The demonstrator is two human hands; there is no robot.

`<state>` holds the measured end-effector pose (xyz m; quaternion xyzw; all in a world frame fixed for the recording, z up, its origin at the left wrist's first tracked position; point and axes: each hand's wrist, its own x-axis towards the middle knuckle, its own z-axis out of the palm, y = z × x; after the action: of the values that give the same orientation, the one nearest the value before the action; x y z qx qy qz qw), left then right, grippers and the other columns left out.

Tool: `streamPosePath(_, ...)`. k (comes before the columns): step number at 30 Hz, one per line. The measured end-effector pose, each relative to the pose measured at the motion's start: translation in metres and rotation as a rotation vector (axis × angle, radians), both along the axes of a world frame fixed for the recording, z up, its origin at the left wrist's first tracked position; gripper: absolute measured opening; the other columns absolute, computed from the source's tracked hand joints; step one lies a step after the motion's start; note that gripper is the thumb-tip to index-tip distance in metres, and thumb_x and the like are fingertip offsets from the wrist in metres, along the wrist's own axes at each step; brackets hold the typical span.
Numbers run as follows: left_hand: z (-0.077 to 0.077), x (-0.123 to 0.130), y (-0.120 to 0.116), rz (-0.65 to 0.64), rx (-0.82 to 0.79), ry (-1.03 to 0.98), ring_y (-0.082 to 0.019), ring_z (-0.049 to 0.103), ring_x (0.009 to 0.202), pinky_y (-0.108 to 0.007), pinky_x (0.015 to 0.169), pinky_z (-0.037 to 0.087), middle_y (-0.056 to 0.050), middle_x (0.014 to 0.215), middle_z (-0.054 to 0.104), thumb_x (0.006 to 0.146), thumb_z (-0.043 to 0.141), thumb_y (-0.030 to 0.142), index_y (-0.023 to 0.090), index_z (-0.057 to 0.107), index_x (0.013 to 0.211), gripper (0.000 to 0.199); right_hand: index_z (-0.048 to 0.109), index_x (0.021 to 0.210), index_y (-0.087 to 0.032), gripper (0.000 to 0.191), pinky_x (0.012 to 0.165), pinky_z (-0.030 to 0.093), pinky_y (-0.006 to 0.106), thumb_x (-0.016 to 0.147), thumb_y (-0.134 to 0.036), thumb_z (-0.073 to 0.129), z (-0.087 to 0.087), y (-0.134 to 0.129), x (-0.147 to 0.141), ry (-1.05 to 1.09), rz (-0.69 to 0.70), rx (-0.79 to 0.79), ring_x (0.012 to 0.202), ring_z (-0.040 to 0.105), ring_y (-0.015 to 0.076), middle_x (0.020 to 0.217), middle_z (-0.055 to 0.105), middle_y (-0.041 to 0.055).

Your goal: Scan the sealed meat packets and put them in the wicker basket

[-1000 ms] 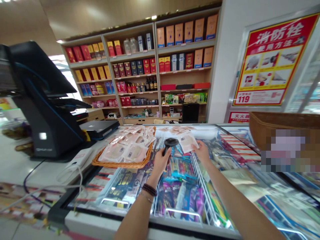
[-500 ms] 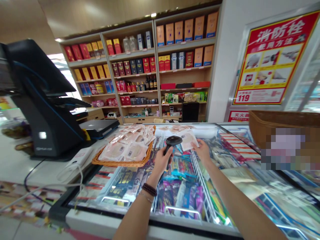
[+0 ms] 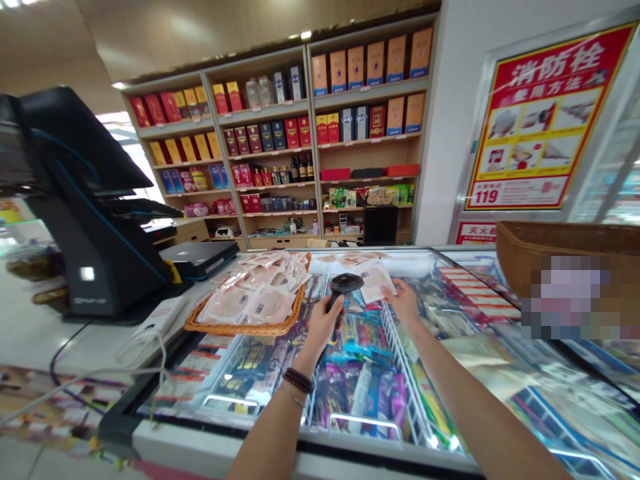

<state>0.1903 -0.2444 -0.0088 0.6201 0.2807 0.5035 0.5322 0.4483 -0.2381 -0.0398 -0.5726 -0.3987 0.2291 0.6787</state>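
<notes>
My left hand (image 3: 324, 323) is wrapped round the handle of a black handheld scanner (image 3: 347, 283), whose head faces the packet on its right. Between the fingers of my right hand (image 3: 403, 301) is a flat, pale packet (image 3: 375, 281), held by its right edge over the glass-topped freezer (image 3: 185, 432). To the left, an orange wicker basket (image 3: 240, 329) holds several similar flat packets (image 3: 273, 303). More of these packets (image 3: 361, 257) lie behind the scanner at the freezer's back edge.
A black terminal (image 3: 95, 220) and a flat dark scale (image 3: 200, 257) stand at the left, with a white cable (image 3: 90, 373) in front. A brown basket (image 3: 575, 250) is at the right. Stocked shelves (image 3: 307, 150) rise behind. Bagged goods (image 3: 357, 393) lie under the glass.
Both hands keep their hold on the scanner and the packet, almost without moving. The view has shifted very slightly.
</notes>
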Motion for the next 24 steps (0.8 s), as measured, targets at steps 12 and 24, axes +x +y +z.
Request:
streamPosePath(12,0.014,-0.015,0.004,0.128,0.021,-0.041,-0.008,0.046,0.039,-0.023,0.041,0.032,0.002,0.06,0.061,0.075,0.08,0.099,0.022,0.061,0.075,0.08,0.067,0.082,-0.031,0.037,0.07,0.078,0.047,0.062,-0.025,0.098,0.003,0.017,0.003,0.189,-0.018,-0.102,0.065,0.082,0.03,0.063,0.075,-0.0015)
streamPosePath(24,0.093,-0.163,0.013,0.538,0.124,0.049,-0.01,0.053,0.043,-0.022,0.04,0.037,0.0,0.063,0.063,0.071,0.08,0.096,0.022,0.062,0.073,0.076,0.079,0.096,-0.02,0.036,0.06,0.07,0.022,0.069,-0.008,0.1,0.11,0.109,-0.118,0.36,0.111,-0.062,0.066,0.077,0.017,0.073,0.075,-0.0008)
